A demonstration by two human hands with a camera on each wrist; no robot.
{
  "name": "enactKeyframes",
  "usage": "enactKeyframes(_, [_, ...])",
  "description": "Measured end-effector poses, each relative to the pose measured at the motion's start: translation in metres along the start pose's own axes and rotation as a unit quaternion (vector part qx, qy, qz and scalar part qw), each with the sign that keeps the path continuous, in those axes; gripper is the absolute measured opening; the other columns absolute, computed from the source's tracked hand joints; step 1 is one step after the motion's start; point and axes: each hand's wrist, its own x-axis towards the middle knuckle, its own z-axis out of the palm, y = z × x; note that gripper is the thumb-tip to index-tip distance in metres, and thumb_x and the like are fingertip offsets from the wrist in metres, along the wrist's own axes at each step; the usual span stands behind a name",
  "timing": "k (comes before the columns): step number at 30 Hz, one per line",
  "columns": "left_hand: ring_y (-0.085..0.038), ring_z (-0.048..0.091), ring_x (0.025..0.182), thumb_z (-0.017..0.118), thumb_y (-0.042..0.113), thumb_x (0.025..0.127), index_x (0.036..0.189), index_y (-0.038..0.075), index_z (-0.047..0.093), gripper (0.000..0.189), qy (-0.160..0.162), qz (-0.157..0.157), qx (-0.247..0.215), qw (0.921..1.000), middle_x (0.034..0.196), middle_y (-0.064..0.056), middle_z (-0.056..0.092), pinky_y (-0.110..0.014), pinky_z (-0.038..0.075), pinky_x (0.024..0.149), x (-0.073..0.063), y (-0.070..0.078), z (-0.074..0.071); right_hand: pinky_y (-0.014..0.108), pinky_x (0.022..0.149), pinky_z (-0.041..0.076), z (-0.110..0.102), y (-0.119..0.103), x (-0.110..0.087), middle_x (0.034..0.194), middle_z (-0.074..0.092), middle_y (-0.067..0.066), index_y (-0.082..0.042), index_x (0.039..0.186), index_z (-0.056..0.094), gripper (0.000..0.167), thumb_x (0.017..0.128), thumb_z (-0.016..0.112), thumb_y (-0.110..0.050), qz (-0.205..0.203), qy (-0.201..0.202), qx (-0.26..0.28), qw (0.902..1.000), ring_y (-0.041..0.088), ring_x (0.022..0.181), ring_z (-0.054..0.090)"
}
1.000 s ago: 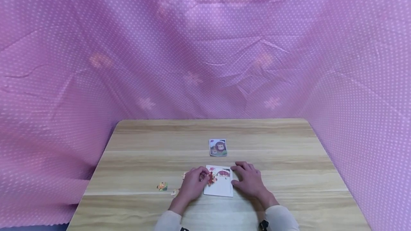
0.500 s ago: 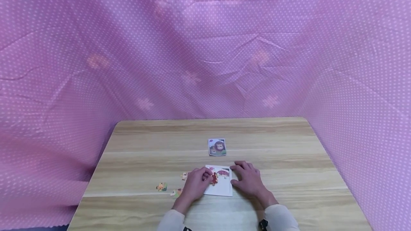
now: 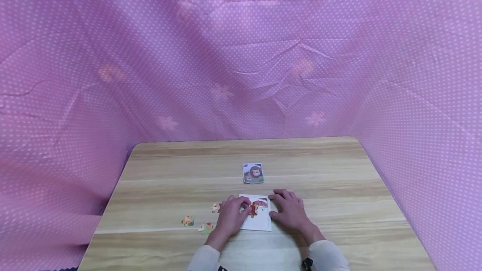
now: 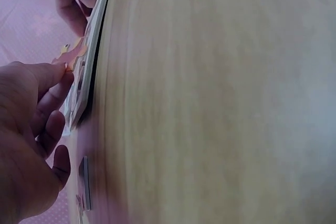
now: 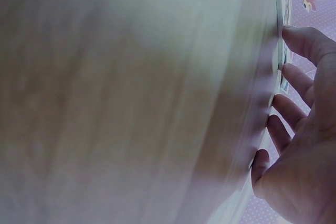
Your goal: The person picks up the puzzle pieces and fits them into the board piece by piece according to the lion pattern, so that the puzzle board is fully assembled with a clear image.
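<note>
In the head view a white puzzle board (image 3: 260,223) lies on the table, with some fitted pieces along its top edge. My left hand (image 3: 230,216) pinches a red-brown and yellow puzzle piece (image 3: 254,209) between thumb and index finger, over the upper middle of the board. The left wrist view shows this puzzle piece (image 4: 72,56) tilted close to the board's surface; the other fingers are loosely bent. My right hand (image 3: 290,210) rests at the board's right side, thumb and index finger touching its edge. In the right wrist view its fingers (image 5: 289,111) are spread and relaxed.
Loose puzzle pieces lie left of the board: an orange one (image 3: 187,221), a green and white one (image 3: 206,228) and one (image 3: 216,207) partly behind my left hand. A lion picture card (image 3: 253,173) lies beyond the board. A pink dotted cloth (image 3: 241,74) surrounds the wooden table.
My left hand has moved slightly right with the puzzle piece, bringing it further over the board and turning it. More of the loose pieces shows on the left. The right hand stays at the board's edge.
</note>
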Motion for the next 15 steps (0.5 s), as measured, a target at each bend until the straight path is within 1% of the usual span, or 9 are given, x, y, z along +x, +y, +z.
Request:
enactKeyframes(4, [-0.005,0.044,0.078,0.07,0.033,0.085,0.094,0.029,0.069,0.01,0.013,0.01,0.014,0.9998,0.079,0.019,0.064,-0.029,0.031,0.076,0.001,-0.003,0.0,0.056,0.099,0.034,-0.001,-0.003,0.001,0.144,0.047,0.002,-0.029,0.126,0.061,0.05,0.08,0.073,-0.043,0.004,-0.003,0.004,1.0,0.029,0.131,0.042])
enactKeyframes(7, [-0.006,0.045,0.081,0.07,0.035,0.085,0.096,0.028,0.069,0.013,0.023,0.019,0.021,0.9993,0.083,0.017,0.065,-0.03,0.032,0.077,0.002,-0.005,0.0,0.057,0.099,0.034,-0.002,-0.005,0.002,0.144,0.047,0.002,-0.029,0.127,0.061,0.05,0.08,0.074,-0.043,0.005,-0.003,0.007,1.0,0.03,0.131,0.042])
enactKeyframes(12, [-0.01,0.051,0.094,0.071,0.04,0.084,0.103,0.027,0.069,0.023,0.039,0.025,0.031,0.9985,0.1,0.011,0.067,-0.032,0.035,0.081,0.002,-0.009,-0.002,0.058,0.098,0.034,-0.002,-0.007,0.002,0.144,0.047,0.003,-0.028,0.127,0.06,0.051,0.08,0.074,-0.043,0.004,-0.006,0.007,0.9999,0.031,0.13,0.042])
enactKeyframes(15, [-0.014,0.052,0.103,0.071,0.042,0.084,0.109,0.027,0.068,0.03,0.033,0.042,0.039,0.9978,0.112,0.008,0.065,-0.035,0.036,0.083,0.002,-0.011,-0.005,0.058,0.098,0.034,-0.001,-0.007,0.003,0.144,0.047,0.003,-0.029,0.127,0.06,0.051,0.08,0.074,-0.043,0.009,-0.005,0.007,0.9999,0.03,0.13,0.042])
